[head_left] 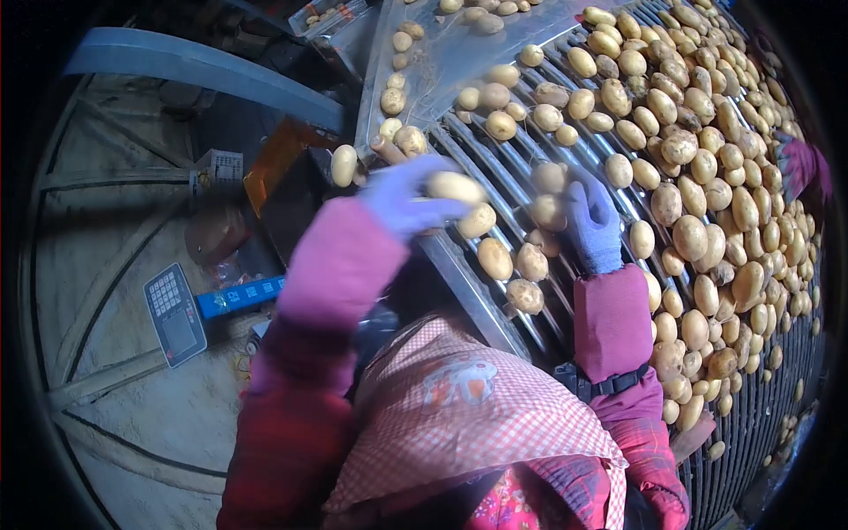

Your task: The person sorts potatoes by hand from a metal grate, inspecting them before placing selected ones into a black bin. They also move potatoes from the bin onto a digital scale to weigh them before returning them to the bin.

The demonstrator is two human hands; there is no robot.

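Note:
My left hand (408, 196), in a purple glove and blurred, holds a potato (456, 189) between thumb and fingers above the metal edge of the roller conveyor (459, 283). To its right, my right hand (590, 221), gloved alike, has its fingers curved beside two blurred potatoes (548, 196); whether it grips them I cannot tell. Several single potatoes (495, 259) lie on the rollers between and below the hands. A dense mass of potatoes (698, 238) covers the rollers further right.
Another person's gloved hand (802, 166) is at the far right edge of the potatoes. A metal sheet (459, 57) with potatoes lies at the top. On the left are a scale display (175, 315), an orange crate (278, 163) and a curved blue bar (203, 71).

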